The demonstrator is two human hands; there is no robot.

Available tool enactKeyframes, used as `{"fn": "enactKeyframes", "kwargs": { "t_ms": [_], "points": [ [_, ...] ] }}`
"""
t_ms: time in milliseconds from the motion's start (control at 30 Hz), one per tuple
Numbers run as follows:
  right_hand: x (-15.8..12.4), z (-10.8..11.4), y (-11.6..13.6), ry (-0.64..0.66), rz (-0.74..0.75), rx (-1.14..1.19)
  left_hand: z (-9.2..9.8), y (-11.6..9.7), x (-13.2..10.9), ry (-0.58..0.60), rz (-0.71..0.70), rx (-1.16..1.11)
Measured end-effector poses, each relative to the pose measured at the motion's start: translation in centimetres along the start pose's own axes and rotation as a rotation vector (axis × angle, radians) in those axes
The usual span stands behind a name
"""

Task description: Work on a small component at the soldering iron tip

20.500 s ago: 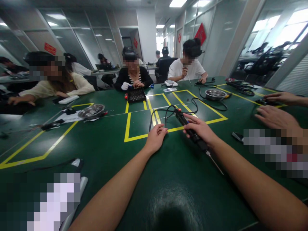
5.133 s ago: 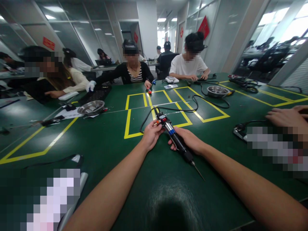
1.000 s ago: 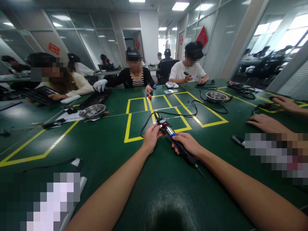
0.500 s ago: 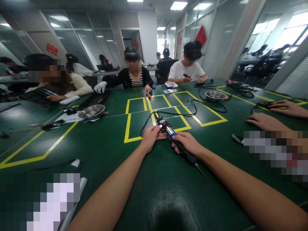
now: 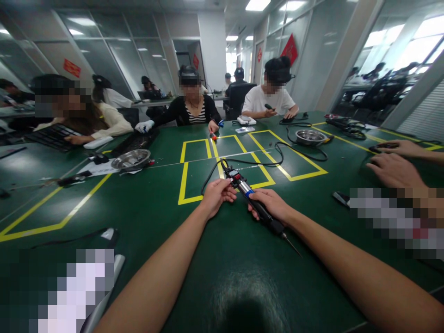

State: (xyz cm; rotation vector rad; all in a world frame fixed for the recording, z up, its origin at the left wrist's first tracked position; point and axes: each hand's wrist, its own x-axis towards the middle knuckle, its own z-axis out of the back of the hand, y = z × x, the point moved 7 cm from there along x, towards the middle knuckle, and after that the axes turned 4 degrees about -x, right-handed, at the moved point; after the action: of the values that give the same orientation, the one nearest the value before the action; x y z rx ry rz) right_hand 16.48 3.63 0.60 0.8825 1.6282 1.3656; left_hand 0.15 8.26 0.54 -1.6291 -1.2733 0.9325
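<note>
Mostly black electric screwdriver (image 5: 262,212) (blue-banded)

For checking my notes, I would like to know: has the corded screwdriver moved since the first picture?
Yes. The corded screwdriver, held in the right hand, has shifted leftward in view, judged against the yellow tape.

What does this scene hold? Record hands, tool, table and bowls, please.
Right hand: wrapped around a black, silver and blue cylindrical tool
Left hand: at the tool's cabled end
Tool tip: thin, metal, pointing to the picture's lower right
Table: dark green, marked with yellow tape
Left bowl: round, shiny metal
Right bowl: round, shiny metal
</note>
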Motion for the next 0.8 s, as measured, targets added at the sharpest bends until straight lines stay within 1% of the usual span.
{"fn": "enactKeyframes", "kwargs": {
  "t_ms": [133,267,333,400,433,467,533,567,600,667,733,800],
  "points": [
    [-0.1,0.3,0.3,0.029,-0.008,0.019,-0.2,-0.2,0.0,0.027,-0.015,-0.102],
    [-0.1,0.5,0.3,0.086,-0.023,0.052,-1.1,0.2,0.0,0.146,0.01,-0.268],
    [0.0,0.5,0.2,0.112,-0.036,0.007,-1.4,0.5,0.0,0.179,0.021,-0.323],
    [0.0,0.6,0.3,0.087,-0.033,-0.118,-1.2,0.7,0.0,0.159,0.01,-0.352],
    [0.0,0.8,0.7,0.035,-0.002,-0.227,-1.1,0.8,0.1,0.14,0.006,-0.362],
    [-0.2,1.0,1.4,-0.041,0.061,-0.368,-1.0,0.9,0.1,0.121,0.004,-0.371],
    [-1.0,0.8,3.4,-0.18,0.26,-0.694,-0.8,0.9,0.2,0.093,0.004,-0.382],
    [-1.6,0.3,4.2,-0.21,0.363,-0.84,-0.7,0.9,0.2,0.085,0.002,-0.385],
    [-2.0,-0.4,4.7,-0.208,0.443,-0.956,-0.7,0.9,0.2,0.081,0.002,-0.386],
    [-2.5,-1.6,4.9,-0.15,0.51,-1.089,-0.7,0.8,0.1,0.08,0.006,-0.386],
    [-2.5,-2.1,4.8,-0.113,0.518,-1.129,-0.8,0.8,0.0,0.085,0.01,-0.384],
    [-2.5,-2.1,4.9,-0.096,0.541,-1.112,-0.8,0.8,-0.1,0.09,0.012,-0.37]
  ]
}}
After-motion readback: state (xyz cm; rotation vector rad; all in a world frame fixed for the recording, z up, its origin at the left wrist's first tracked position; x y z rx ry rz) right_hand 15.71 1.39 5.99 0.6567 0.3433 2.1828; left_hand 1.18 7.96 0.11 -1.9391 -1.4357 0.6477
